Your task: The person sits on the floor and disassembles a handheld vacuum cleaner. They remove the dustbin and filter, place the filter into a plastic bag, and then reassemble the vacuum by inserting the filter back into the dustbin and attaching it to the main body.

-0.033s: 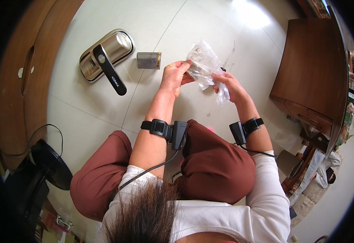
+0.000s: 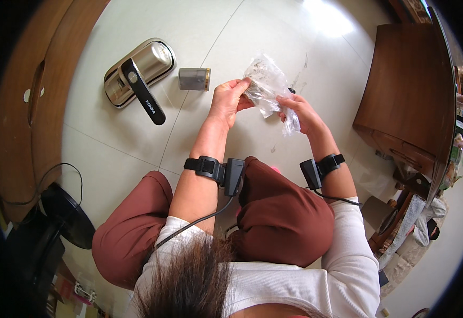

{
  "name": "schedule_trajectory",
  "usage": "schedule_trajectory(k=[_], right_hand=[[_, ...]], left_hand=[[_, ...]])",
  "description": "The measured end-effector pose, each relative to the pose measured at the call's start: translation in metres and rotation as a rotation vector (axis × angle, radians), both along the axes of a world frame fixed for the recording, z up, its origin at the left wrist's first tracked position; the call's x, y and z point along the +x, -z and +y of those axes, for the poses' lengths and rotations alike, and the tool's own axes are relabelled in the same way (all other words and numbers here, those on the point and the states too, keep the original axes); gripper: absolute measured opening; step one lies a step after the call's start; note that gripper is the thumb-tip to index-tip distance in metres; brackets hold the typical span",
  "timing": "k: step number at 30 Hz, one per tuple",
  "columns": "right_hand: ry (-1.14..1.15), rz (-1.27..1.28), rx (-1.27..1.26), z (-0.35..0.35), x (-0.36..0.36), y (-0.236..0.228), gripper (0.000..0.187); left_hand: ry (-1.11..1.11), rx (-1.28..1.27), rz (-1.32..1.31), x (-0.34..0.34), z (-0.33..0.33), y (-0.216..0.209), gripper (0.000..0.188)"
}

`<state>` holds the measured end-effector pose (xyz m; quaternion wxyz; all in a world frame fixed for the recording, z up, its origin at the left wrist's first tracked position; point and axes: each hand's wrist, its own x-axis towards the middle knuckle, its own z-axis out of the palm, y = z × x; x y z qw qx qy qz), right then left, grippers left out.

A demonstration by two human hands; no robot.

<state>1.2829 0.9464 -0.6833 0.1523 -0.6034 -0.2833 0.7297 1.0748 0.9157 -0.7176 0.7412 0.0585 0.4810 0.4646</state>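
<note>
Up in front of me, over the floor, is a crumpled clear plastic bag [image 2: 267,77] with brownish specks and dirt on it or in it. My left hand [image 2: 230,100] pinches the bag's left side between thumb and fingers. At its lower right, my right hand [image 2: 300,111] grips the gathered plastic, and a loose end hangs below the fingers. A small dark thing [image 2: 292,90] shows by the right fingers; I cannot tell what it is. Left of my left hand, a grey see-through box [image 2: 193,79] with a yellowish edge lies on the floor.
A handheld vacuum cleaner [image 2: 154,59] with a gold body and black handle lies on the pale tiled floor [image 2: 120,135]. Wooden furniture stands at left [image 2: 56,58] and a brown cabinet [image 2: 406,90] at right. A black round base [image 2: 70,214] is at lower left. Dark smudges mark the tiles.
</note>
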Motion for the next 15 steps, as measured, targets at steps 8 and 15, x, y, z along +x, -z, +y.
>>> schedule_trajectory(k=[8, 15], right_hand=[[0.039, 0.013, -0.038, -0.001, 0.005, 0.021, 0.020], [0.091, 0.040, -0.072, -0.003, 0.004, 0.031, 0.017]], left_hand=[[0.021, 0.042, 0.077, -0.001, 0.000, 0.000, 0.024], [0.041, 0.015, 0.100, -0.008, -0.001, -0.004, 0.026]])
